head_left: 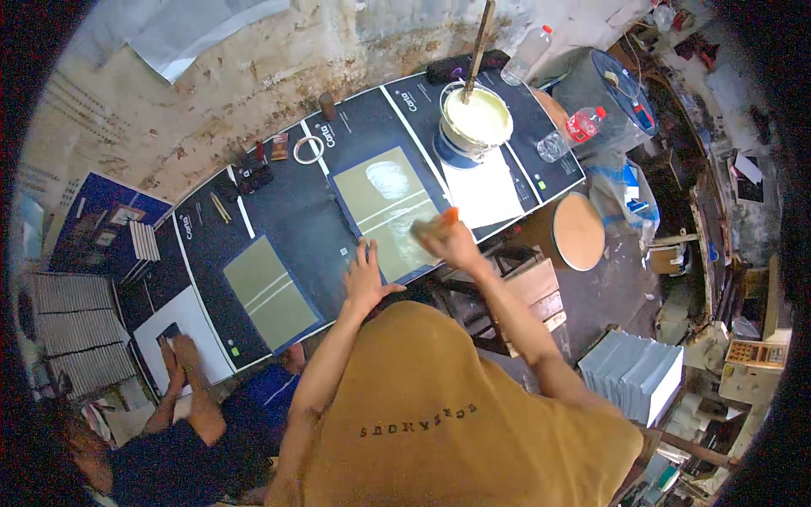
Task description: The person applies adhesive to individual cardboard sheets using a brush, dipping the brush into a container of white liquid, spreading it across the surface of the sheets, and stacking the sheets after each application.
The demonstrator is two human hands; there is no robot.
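In front of me lies a flat olive-green cover piece (359,196) with a dark blue border and white lines across it. Wet white paste (389,180) is smeared over part of its surface. My right hand (456,243) is closed around a brush (429,234) with an orange part showing at the hand; the brush, blurred by motion, is on the cover piece's near right part. With fingers spread, my left hand (363,277) rests at the near left edge of the same piece. A bucket of cream-coloured paste (476,118) stands beyond, a wooden stick (480,46) upright in it.
A second olive cover piece (270,291) lies left on the black table (312,228). Further left, a co-worker's hands (182,359) press a small dark piece on a white sheet (203,325). Tape (309,149), plastic bottles (583,124) and a round stool (579,231) are around.
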